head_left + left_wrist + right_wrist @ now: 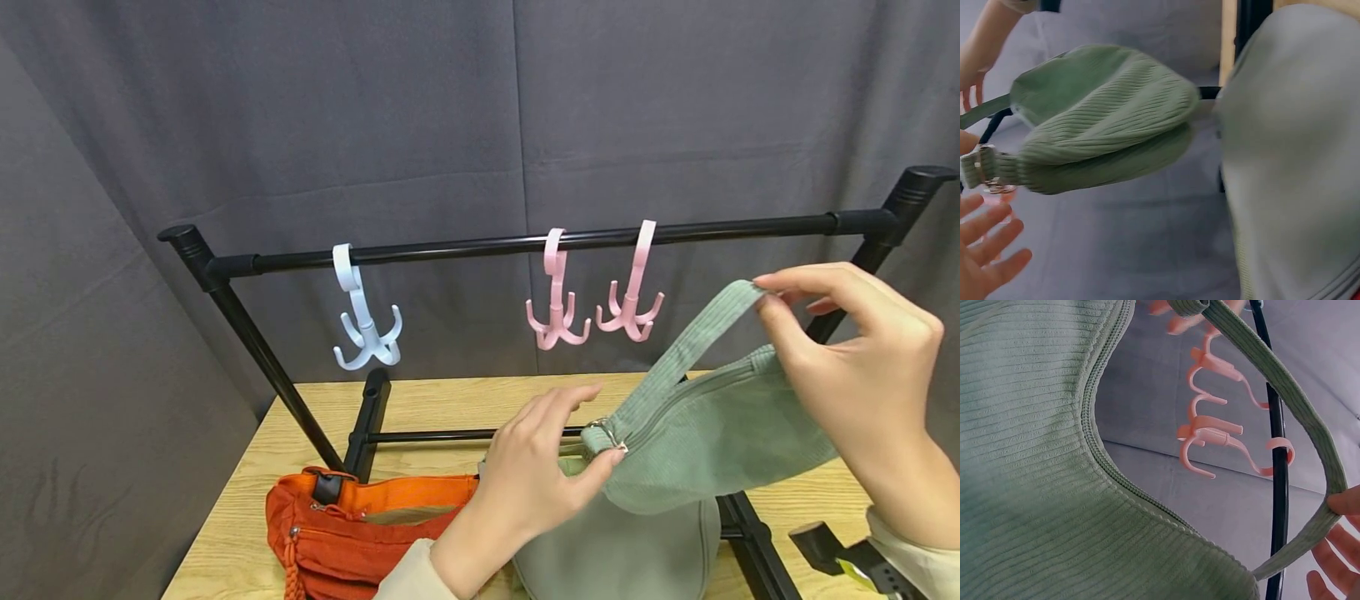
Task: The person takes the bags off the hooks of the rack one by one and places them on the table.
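A light green corduroy bag [720,442] hangs in the air on the right, its zip facing up. Between thumb and fingers my right hand [862,350] pinches its strap [690,342], which arches above the bag. My left hand [528,462] is at the strap's other end, thumb by the metal buckle [986,165] and fingers spread out straight. Whether that thumb presses on the buckle is hard to tell. Below the corduroy bag is a smooth grey-green bag [622,550], partly covered by it and my left hand.
Over the wooden table [225,533] runs a black rack rail [450,248]. A light blue four-prong hook [363,317] and two pink hooks [557,292] hang from it. An orange waist bag [352,550] lies front left. Grey cloth [420,108] hangs behind.
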A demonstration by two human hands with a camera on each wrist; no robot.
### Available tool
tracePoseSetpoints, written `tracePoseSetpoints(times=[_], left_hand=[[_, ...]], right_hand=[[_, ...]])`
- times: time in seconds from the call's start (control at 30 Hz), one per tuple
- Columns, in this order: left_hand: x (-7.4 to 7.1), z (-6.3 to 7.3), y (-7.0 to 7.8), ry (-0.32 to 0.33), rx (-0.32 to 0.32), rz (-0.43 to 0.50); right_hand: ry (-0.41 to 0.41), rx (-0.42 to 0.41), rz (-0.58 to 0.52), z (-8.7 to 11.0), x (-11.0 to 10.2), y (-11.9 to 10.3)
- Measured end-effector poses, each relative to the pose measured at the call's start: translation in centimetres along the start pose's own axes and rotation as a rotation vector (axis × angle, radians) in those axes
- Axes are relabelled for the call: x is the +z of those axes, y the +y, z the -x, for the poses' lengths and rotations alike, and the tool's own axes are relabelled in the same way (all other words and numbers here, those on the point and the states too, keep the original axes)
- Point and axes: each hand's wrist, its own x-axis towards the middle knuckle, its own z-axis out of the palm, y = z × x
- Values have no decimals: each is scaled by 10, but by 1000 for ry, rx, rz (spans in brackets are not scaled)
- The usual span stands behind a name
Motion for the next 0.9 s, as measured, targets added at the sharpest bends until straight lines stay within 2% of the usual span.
tracePoseSetpoints(times=[0.1, 0.2, 0.53, 0.9], left_hand=[[6, 6, -1, -23, -51, -34], [12, 12, -2, -37, -67, -53], [30, 22, -3, -43, -18, -97], [36, 24, -3, -22, -32, -82]], right_hand=[[-6, 11, 17, 0, -2, 1], [-2, 23, 22, -1, -3, 1], [27, 65, -46, -1, -5, -6], [-5, 73, -25, -1, -8, -2]])
